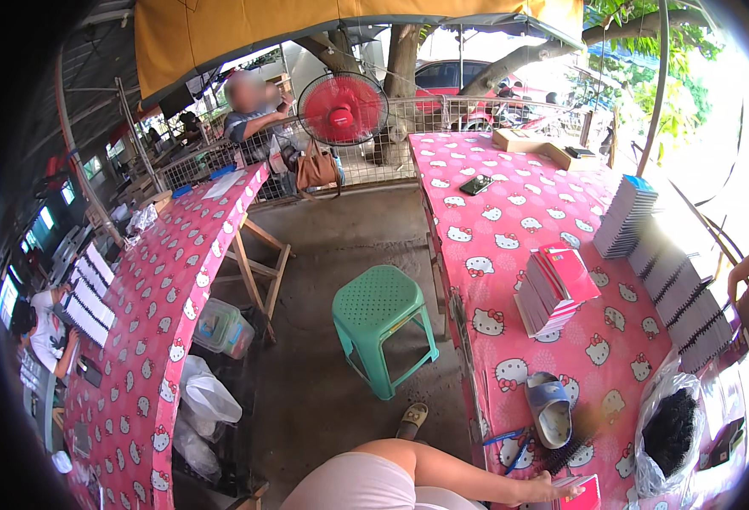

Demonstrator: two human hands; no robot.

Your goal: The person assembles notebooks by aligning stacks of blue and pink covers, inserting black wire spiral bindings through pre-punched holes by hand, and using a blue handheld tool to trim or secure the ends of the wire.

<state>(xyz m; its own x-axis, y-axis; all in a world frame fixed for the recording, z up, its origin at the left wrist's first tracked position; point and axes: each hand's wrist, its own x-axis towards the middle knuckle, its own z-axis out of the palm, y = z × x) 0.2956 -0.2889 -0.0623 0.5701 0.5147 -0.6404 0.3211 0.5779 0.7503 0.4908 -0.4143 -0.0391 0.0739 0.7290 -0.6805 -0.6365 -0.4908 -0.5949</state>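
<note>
At the lower edge a bare arm comes out of a pale pink sleeve and reaches right across to the near end of the right-hand table. My left hand (pixel 544 490), small and partly cut off, is closed at the edge of a red notebook (pixel 589 494), its fingers on the cover. Right above it a black plastic binding coil (pixel 561 456) slants upward, blurred. A blue slipper (pixel 550 411) and blue strips or tools (pixel 514 448) lie just beyond. Beside these sits a clear plastic bag (pixel 673 429) of black coils. My right hand is out of view.
Red notebooks (pixel 554 289) are stacked on the pink-patterned table (pixel 493 229); spiral-bound stacks (pixel 680 297) line its right edge. A green stool (pixel 380 306) stands in the aisle. Another pink table (pixel 149 314) runs along the left. A red fan (pixel 342 109) and a person (pixel 251 119) are beyond.
</note>
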